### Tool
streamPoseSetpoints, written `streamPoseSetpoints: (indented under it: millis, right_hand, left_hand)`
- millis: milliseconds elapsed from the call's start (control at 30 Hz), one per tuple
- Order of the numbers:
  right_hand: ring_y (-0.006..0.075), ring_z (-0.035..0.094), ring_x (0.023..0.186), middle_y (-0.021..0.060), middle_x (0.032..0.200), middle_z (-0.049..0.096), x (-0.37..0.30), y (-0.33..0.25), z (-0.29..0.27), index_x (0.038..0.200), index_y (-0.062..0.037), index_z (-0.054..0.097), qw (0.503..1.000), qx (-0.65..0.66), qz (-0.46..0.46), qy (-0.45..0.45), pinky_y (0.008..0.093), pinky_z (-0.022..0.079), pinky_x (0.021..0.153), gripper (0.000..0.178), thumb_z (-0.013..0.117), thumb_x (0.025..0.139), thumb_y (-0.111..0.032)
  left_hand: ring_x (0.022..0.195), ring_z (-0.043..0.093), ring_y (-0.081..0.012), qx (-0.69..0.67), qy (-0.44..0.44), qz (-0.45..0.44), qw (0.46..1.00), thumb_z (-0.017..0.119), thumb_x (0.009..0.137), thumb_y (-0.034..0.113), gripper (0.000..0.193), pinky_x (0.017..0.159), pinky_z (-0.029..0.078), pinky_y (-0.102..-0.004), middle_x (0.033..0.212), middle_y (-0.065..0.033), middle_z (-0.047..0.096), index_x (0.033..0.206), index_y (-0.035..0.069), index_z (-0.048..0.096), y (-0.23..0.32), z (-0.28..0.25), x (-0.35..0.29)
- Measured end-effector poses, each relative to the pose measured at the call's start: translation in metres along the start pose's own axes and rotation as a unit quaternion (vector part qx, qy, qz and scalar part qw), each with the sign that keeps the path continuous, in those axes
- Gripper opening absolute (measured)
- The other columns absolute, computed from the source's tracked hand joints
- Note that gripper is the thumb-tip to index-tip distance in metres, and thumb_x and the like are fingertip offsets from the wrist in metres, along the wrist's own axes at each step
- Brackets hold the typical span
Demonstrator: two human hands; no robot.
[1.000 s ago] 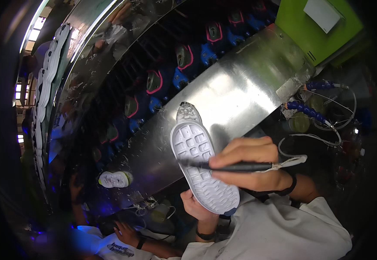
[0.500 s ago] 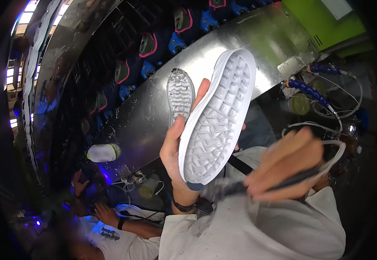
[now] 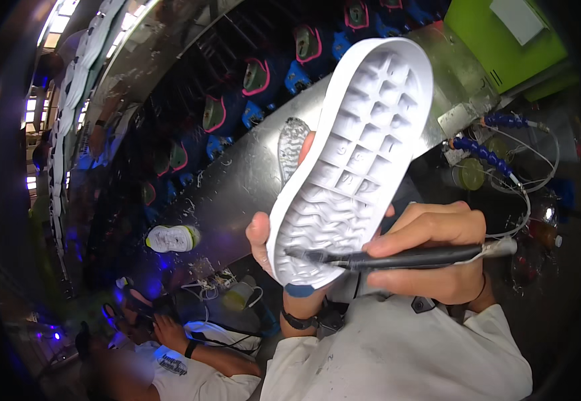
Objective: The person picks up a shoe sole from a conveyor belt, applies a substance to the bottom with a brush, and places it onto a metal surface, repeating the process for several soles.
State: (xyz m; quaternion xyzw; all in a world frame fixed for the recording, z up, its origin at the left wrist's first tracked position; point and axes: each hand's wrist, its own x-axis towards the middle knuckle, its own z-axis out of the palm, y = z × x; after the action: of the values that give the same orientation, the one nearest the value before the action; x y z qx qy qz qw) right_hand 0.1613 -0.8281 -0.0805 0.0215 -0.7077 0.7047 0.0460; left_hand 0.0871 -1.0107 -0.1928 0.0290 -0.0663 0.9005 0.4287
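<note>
A white shoe sole tilts upward in front of me, its hollow, gridded and wavy inner side facing me and a dark blue patch at its near end. My left hand is wrapped round it from behind and the left, thumb along the edge; most of its fingers are hidden. In my right hand is a black pen-shaped tool with a pale tube at its rear. Its dark, blurred tip lies over the wavy hollow at the sole's near end.
Behind the sole, a grey textured sole-shaped piece lies on the metal bench. A white and yellow-green sole sits further left. Shoe uppers on blue forms line the far side. Blue jointed hoses stand right; a co-worker's arm shows lower left.
The white sole has come up and closer, shifting right. My right hand has swung in, bringing the tool's tip from beside the sole to over its near-end hollow.
</note>
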Motion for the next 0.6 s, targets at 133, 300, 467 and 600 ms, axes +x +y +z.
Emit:
streamPoseSetpoints:
  millis: [133, 300, 467, 600]
  right_hand:
    - [0.0211, 0.072, 0.074, 0.0147, 0.087, 0.074, -0.002, -0.019, -0.003, 0.1, 0.0001, 0.075, 0.976, -0.067, -0.071, -0.197, 0.0236, 0.055, 0.065, 0.025, 0.083, 0.076, 0.0]
    - [0.0189, 0.07, 0.075, 0.0139, 0.087, 0.074, 0.014, -0.032, -0.046, 0.097, 0.0037, 0.074, 0.973, 0.16, 0.144, 0.079, 0.0259, 0.053, 0.07, 0.024, 0.081, 0.075, 0.004]
    - [0.0147, 0.071, 0.09, 0.0077, 0.099, 0.076, 0.008, 0.005, -0.02, 0.105, -0.0023, 0.075, 0.971, -0.12, -0.207, -0.011, 0.0293, 0.054, 0.088, 0.022, 0.077, 0.084, -0.001]
    - [0.0149, 0.07, 0.096, 0.0114, 0.098, 0.074, 0.043, -0.021, -0.07, 0.105, 0.0012, 0.073, 0.978, 0.02, -0.01, 0.205, 0.0273, 0.054, 0.084, 0.021, 0.076, 0.084, 0.0]
  left_hand:
    - [0.124, 0.049, -0.0586, 0.041, -0.037, -0.018, 0.998, 0.064, 0.078, 0.051, 0.106, 0.096, 0.053, -0.056, 0.158, -0.0325, 0.024, 0.161, 0.01, 0.013, -0.019, 0.032, 0.05]
    - [0.126, 0.055, -0.0445, 0.111, 0.155, 0.115, 0.975, 0.043, 0.092, 0.051, 0.082, 0.096, 0.054, -0.0502, 0.153, -0.0244, 0.04, 0.156, 0.003, 0.027, -0.034, 0.057, 0.048]
    - [0.113, 0.062, -0.0425, 0.16, 0.069, 0.112, 0.978, 0.039, 0.095, 0.051, 0.074, 0.087, 0.056, -0.0538, 0.144, -0.0246, 0.051, 0.151, 0.003, 0.038, -0.033, 0.047, 0.058]
    - [0.112, 0.064, -0.0353, 0.132, 0.138, 0.172, 0.966, 0.073, 0.083, 0.053, 0.073, 0.099, 0.05, -0.0474, 0.125, -0.0175, 0.066, 0.137, 0.007, 0.059, -0.044, 0.046, 0.064]
